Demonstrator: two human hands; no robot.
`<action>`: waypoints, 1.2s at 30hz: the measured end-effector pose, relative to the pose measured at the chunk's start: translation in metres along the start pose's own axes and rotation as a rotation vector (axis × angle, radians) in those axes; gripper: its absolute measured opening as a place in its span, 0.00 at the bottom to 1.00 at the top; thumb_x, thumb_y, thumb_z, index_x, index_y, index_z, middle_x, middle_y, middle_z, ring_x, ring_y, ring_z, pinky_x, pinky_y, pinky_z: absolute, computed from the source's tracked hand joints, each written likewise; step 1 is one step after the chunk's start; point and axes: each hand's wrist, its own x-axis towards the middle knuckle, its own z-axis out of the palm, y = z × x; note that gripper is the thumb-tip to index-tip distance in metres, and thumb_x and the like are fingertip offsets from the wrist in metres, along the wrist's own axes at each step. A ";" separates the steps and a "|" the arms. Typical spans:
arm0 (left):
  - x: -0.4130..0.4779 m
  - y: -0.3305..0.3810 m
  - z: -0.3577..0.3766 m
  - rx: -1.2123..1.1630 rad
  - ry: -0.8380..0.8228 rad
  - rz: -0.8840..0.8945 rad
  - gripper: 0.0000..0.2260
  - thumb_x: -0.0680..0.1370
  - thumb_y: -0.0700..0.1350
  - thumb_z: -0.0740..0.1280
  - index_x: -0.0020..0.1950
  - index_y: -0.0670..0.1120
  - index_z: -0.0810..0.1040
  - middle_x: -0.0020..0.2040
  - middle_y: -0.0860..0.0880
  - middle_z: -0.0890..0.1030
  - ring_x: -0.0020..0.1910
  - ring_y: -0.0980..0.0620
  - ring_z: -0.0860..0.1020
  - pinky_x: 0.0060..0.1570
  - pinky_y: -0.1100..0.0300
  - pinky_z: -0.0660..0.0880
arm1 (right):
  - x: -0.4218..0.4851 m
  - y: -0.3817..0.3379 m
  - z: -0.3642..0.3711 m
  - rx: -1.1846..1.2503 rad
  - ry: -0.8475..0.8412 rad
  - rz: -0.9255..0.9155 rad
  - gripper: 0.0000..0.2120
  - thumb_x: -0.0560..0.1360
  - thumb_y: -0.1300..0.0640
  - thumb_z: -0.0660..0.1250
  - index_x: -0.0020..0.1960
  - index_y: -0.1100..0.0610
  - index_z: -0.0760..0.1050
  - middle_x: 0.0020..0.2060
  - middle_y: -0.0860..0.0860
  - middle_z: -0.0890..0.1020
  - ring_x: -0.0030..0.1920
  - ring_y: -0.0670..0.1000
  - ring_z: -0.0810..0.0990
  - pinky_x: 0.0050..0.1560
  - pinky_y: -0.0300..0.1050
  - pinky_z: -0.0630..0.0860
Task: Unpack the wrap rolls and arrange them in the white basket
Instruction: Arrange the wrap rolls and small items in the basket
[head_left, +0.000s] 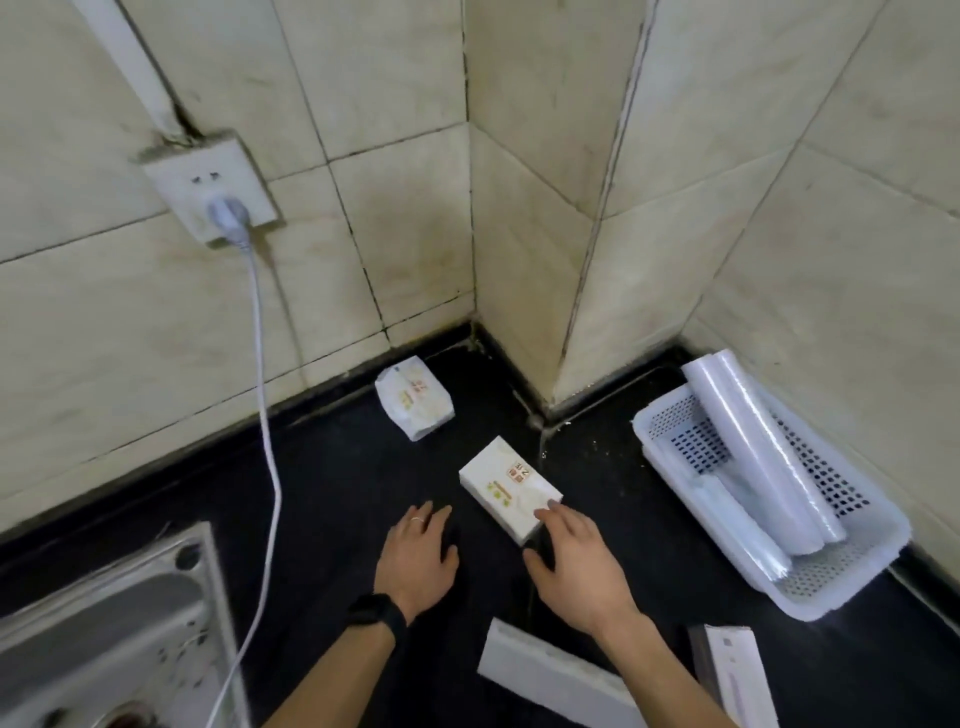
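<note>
At least two wrap rolls (763, 452) lie in the white basket (831, 592) at the right of the frame, one leaning over its far rim, so the task seems mostly done. Long white boxes (550, 675) at the bottom edge may remain (I cannot tell if they are empty). The left hand (415, 556) rests flat and spread on the dark counter (322, 519), holding nothing, and the right hand (576, 561), fingers straight, touches a tissue pack (511, 488) at the centre.

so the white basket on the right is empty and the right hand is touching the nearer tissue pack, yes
Not empty: the head view shows the white basket already holding wrap rolls. The rest holds: the right hand touches the nearer tissue pack.
</note>
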 end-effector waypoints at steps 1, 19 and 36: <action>0.008 -0.007 0.001 0.023 -0.017 -0.013 0.28 0.82 0.54 0.58 0.81 0.52 0.54 0.81 0.46 0.54 0.80 0.45 0.51 0.78 0.50 0.52 | 0.009 -0.004 0.002 -0.026 -0.002 0.010 0.31 0.79 0.40 0.62 0.78 0.50 0.60 0.79 0.49 0.59 0.78 0.50 0.55 0.73 0.48 0.68; 0.091 -0.059 0.000 0.030 0.090 0.024 0.32 0.76 0.66 0.59 0.77 0.55 0.60 0.77 0.45 0.61 0.74 0.42 0.62 0.70 0.45 0.64 | 0.070 0.004 0.046 -0.142 -0.074 0.050 0.46 0.74 0.43 0.66 0.78 0.36 0.36 0.79 0.52 0.49 0.72 0.62 0.58 0.68 0.59 0.71; 0.188 -0.082 -0.057 0.115 0.078 0.109 0.25 0.85 0.51 0.54 0.80 0.62 0.50 0.82 0.49 0.51 0.80 0.43 0.48 0.72 0.48 0.65 | 0.240 -0.080 0.006 -0.339 0.121 0.056 0.39 0.76 0.38 0.61 0.80 0.47 0.45 0.72 0.62 0.61 0.64 0.64 0.67 0.60 0.60 0.73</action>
